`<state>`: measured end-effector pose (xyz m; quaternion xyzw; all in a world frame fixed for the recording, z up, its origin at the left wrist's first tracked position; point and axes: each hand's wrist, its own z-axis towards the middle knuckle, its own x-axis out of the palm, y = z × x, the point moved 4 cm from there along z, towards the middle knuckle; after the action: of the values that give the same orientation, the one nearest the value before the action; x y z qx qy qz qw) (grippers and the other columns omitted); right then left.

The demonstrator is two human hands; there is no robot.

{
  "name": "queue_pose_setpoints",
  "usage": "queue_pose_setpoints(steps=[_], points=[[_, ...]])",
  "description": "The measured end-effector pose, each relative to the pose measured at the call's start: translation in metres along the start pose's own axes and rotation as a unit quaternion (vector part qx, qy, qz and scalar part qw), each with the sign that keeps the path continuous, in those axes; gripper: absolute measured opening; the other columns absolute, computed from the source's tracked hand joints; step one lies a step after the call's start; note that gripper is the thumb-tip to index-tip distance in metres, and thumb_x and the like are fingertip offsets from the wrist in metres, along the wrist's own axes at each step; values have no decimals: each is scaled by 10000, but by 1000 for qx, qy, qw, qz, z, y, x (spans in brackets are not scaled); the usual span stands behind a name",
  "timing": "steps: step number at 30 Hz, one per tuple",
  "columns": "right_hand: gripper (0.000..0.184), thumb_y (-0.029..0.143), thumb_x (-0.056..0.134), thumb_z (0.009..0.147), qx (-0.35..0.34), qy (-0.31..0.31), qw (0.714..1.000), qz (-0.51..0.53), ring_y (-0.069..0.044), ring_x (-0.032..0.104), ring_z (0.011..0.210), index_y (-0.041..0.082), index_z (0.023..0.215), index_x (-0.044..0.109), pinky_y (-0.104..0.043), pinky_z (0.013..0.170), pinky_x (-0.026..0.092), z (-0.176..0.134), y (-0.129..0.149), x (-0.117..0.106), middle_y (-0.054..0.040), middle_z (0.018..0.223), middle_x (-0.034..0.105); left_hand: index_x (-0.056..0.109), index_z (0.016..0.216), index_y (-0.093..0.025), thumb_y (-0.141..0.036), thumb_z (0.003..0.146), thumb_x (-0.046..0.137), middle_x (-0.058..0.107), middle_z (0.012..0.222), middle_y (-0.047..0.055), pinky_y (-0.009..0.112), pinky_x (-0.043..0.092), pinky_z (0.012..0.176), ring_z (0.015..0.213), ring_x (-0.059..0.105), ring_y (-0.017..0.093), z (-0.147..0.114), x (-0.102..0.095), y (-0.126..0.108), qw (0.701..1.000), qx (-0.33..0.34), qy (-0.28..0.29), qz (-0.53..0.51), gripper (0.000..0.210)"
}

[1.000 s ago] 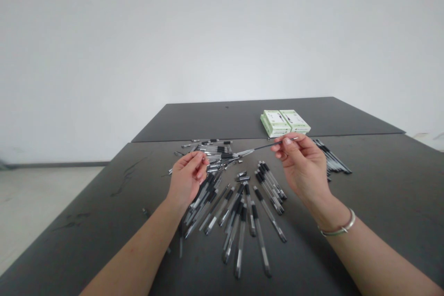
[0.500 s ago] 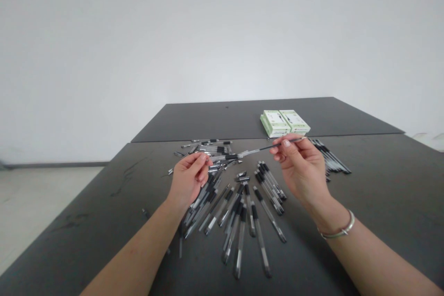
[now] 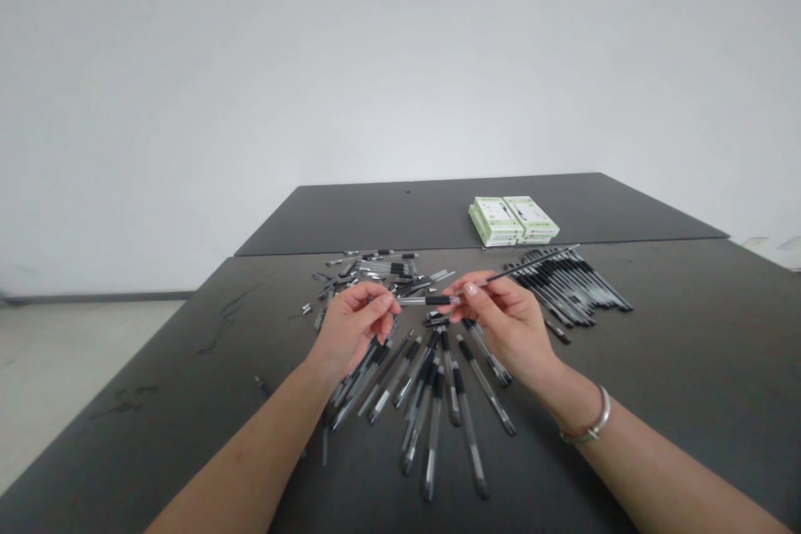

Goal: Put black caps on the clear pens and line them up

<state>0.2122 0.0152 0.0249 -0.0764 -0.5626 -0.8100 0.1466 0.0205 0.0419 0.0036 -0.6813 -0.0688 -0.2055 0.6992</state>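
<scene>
A clear pen barrel (image 3: 413,301) with a black grip is pinched by its left end in my left hand (image 3: 356,325), roughly level above the pens. My right hand (image 3: 501,317) has its thumb and fingers closed at the barrel's grip end. A thin dark pen refill (image 3: 531,264) runs through those fingers and sticks out up and to the right. The fingertips hide where refill and barrel meet, so I cannot tell how far one is inside the other. Below my hands, several pens (image 3: 435,434) fan out with their grips pointing away from me.
A row of pens (image 3: 569,284) lies side by side at the right. Behind the left hand is a loose pile of pens and small parts (image 3: 381,269). Green and white boxes (image 3: 513,219) are stacked on the far part of the dark table (image 3: 676,367).
My right hand has moved left and slightly down, up to the barrel's grip end. More of the refill now shows behind its fingers. The left hand has shifted slightly right.
</scene>
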Motion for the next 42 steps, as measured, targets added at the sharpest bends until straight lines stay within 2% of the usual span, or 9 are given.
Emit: queue_pose_setpoints(steps=[5,14,21,25,27,32,38,42], points=[[88,281,664,833,-14,-4,1000,14,-160,699,721,210,815,712,-253,592,569,1,2,-1,-30,886,705,625,724,-127,-235,683,770,682,645,30,149,371,359,406,512,59,-2,0,2,1000,-11,13,3,185],[72,279,687,812,-18,-16,999,30,-166,700,727,222,778,716,-262,565,567,2,4,-1,-23,879,714,630,699,-121,-237,704,755,674,652,29,148,384,362,412,512,56,-2,-2,0,1000,9,9,18,170],[56,254,678,822,-22,-21,999,17,-155,695,721,228,836,725,-242,560,560,3,2,-3,-23,881,711,628,715,-135,-232,714,749,678,664,30,154,402,372,431,540,70,-2,-2,2,999,9,16,28,155],[53,262,685,814,-23,-19,999,11,-155,693,709,221,807,718,-243,552,558,3,1,-3,-23,872,713,673,765,-156,-272,734,731,639,622,3,155,309,318,351,445,46,-6,-1,5,995,23,38,90,133],[60,264,686,813,-19,-14,1000,12,-151,687,698,215,794,716,-244,548,554,3,1,-3,-24,869,707,722,859,-166,-287,745,720,597,568,-13,154,254,320,339,380,32,-8,-1,7,987,28,47,150,166],[64,262,703,797,1,-7,1000,30,-147,677,693,202,783,719,-234,533,540,3,1,-1,-28,865,693,759,884,-160,-343,806,643,503,493,-28,177,236,368,381,343,49,-11,0,4,963,35,66,259,230],[79,255,721,778,18,5,997,74,-133,674,668,195,728,714,-212,511,533,3,4,3,-23,852,689,745,887,-139,-356,846,585,484,503,-36,183,259,418,431,344,56,-12,4,-1,947,40,89,308,273],[72,244,718,782,21,24,995,96,-127,676,661,210,720,725,-202,498,534,2,6,7,-18,844,692,732,913,-137,-351,839,594,521,561,-26,185,280,434,451,363,56,-12,4,1,952,33,94,290,266]])
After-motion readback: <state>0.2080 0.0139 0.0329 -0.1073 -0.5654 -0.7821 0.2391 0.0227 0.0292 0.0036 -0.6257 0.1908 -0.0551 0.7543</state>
